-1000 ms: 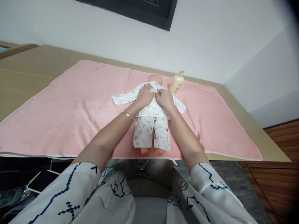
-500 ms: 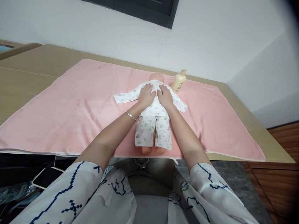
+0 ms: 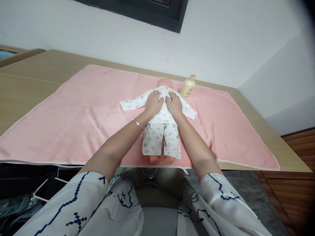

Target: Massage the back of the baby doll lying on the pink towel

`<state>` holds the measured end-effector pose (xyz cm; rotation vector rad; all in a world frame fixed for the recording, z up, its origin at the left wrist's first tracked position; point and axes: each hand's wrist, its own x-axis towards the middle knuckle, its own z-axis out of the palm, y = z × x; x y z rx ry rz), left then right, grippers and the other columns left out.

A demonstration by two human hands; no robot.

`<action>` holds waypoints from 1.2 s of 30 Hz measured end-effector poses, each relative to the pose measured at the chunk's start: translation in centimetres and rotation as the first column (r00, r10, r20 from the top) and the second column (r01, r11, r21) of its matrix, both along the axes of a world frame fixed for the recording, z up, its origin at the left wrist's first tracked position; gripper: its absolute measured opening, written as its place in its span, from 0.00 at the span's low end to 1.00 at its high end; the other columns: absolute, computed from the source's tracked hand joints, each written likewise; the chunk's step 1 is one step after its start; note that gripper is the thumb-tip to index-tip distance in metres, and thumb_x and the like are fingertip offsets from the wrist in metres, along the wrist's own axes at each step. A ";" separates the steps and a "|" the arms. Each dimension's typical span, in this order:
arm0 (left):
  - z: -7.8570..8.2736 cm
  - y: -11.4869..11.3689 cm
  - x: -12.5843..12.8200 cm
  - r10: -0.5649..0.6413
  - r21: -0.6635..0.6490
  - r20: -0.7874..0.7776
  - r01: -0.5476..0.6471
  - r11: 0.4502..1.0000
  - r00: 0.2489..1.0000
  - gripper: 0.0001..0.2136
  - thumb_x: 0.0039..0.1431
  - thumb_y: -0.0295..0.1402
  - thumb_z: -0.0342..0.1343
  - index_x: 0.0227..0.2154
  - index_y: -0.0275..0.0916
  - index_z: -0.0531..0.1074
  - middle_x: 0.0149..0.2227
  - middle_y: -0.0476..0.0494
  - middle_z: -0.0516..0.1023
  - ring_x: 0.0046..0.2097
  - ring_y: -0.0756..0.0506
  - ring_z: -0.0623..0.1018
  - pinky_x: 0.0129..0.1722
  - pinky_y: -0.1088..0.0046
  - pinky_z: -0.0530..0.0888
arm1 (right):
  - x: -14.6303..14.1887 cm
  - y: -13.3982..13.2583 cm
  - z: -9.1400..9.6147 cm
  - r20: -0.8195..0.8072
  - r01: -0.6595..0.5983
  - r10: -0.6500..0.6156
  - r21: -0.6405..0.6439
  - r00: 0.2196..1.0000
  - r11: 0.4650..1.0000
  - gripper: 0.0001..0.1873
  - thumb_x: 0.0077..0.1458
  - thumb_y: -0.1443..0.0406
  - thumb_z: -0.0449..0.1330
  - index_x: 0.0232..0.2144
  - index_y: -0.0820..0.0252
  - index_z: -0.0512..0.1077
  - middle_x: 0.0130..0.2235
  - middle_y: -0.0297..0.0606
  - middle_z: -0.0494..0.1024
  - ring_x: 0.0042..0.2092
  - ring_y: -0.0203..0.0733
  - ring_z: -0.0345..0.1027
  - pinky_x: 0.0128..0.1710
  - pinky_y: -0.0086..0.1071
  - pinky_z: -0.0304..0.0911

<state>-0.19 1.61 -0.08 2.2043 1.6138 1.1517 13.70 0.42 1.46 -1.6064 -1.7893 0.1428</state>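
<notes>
A baby doll (image 3: pixel 164 113) in white printed pyjamas lies on a pink blanket (image 3: pixel 98 108), its head away from me and its feet at the near table edge. My left hand (image 3: pixel 154 103) rests flat on the left side of its upper body, fingers stretched out. On the right side of the upper body lies my right hand (image 3: pixel 174 104), also open, thumb close to the other thumb. Both palms touch the shirt, and neither hand grips anything. A cream pump bottle (image 3: pixel 188 87) stands by the doll's right shoulder as I see it.
The blanket covers much of a wooden table (image 3: pixel 71 60), set against a white wall (image 3: pixel 209 42). Below the near edge are a small fan (image 3: pixel 149 171), a dark phone-like slab (image 3: pixel 50 189) and a clear plastic bottle (image 3: pixel 16 205). Wooden drawers (image 3: pixel 290 186) are at the lower right.
The whole view has shifted slightly, so things sit a little lower in the picture. Both hands stay flat on the doll, with hardly any visible movement.
</notes>
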 end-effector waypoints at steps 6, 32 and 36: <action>-0.1 -0.1 0.0 -0.011 0.017 0.026 0.010 1.000 1.000 0.20 0.65 0.35 0.46 0.57 0.34 0.69 0.64 0.36 0.69 0.67 0.40 0.64 0.69 0.57 0.59 | -0.3 -0.5 0.3 -0.003 0.071 -0.071 0.000 0.997 0.997 0.26 0.63 0.57 0.49 0.57 0.66 0.69 0.62 0.50 0.70 0.65 0.54 0.59 0.64 0.49 0.56; -0.4 -0.4 -0.2 -0.021 0.085 0.151 0.009 0.996 0.988 0.21 0.66 0.37 0.43 0.54 0.33 0.70 0.60 0.31 0.71 0.65 0.38 0.67 0.67 0.56 0.60 | -0.2 0.4 1.5 -0.058 -0.177 0.184 0.106 0.981 0.978 0.29 0.63 0.57 0.48 0.64 0.59 0.61 0.69 0.40 0.57 0.72 0.44 0.43 0.72 0.49 0.40; -0.4 -0.4 -0.1 -0.009 0.085 0.113 -0.001 0.996 0.994 0.20 0.65 0.33 0.43 0.54 0.31 0.70 0.60 0.31 0.72 0.64 0.38 0.67 0.67 0.57 0.61 | 0.0 0.7 0.9 0.041 -0.233 0.232 0.012 0.972 0.972 0.27 0.62 0.61 0.49 0.62 0.60 0.64 0.69 0.42 0.58 0.72 0.46 0.43 0.72 0.53 0.35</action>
